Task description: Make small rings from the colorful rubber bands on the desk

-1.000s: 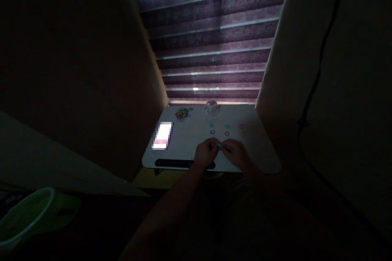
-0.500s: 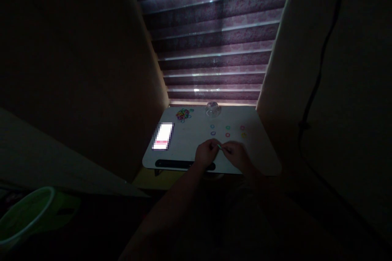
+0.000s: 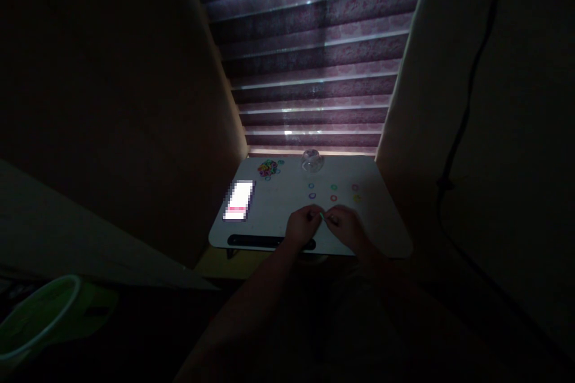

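Note:
Just above the near part of the white table (image 3: 287,191), my left hand (image 3: 302,225) and my right hand (image 3: 347,228) meet fingertip to fingertip. Both are closed in a pinch on a small green elastic band (image 3: 321,216), partly hidden by the fingers. Beyond them several small coloured bands lie apart in two rows: blue (image 3: 311,184), green (image 3: 333,185) and a dim pink (image 3: 355,185) in the far row, purple (image 3: 312,198), red (image 3: 333,200) and yellow (image 3: 357,198) nearer. A mixed pile of bands (image 3: 268,169) sits at the far left.
A clear, rounded container (image 3: 311,161) stands at the table's back edge, before a pleated window blind (image 3: 309,96). A phone with a bright, blurred screen (image 3: 239,200) lies left. A black slot (image 3: 256,242) runs along the front edge. A green basket (image 3: 85,305) stands low at left.
My hands stay nearly in place, both still at the green band. The right fingers have shifted slightly and the band sits at a somewhat steeper angle.

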Motion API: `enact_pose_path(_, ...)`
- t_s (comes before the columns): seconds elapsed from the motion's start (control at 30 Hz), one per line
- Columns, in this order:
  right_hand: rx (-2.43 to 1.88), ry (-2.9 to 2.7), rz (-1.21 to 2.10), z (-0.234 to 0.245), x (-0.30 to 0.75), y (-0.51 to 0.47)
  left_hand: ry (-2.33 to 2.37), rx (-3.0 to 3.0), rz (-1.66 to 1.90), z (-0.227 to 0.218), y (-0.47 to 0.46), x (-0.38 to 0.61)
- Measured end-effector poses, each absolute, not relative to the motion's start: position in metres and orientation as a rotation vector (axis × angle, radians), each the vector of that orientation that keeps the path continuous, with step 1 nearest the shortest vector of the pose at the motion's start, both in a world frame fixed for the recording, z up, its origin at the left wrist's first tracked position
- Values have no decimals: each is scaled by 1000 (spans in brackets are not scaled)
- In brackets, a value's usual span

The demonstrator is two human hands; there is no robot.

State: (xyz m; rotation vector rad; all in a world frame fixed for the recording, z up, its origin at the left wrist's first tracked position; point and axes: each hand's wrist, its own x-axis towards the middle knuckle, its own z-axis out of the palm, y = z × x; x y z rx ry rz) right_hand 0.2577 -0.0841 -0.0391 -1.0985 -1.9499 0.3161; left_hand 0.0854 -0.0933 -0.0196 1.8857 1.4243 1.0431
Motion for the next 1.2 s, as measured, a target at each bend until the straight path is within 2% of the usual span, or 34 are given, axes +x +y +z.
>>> enact_pose_path(1.2, -1167, -1981, 285, -36, 255, -88, 1423, 1854, 1079, -19, -96, 86)
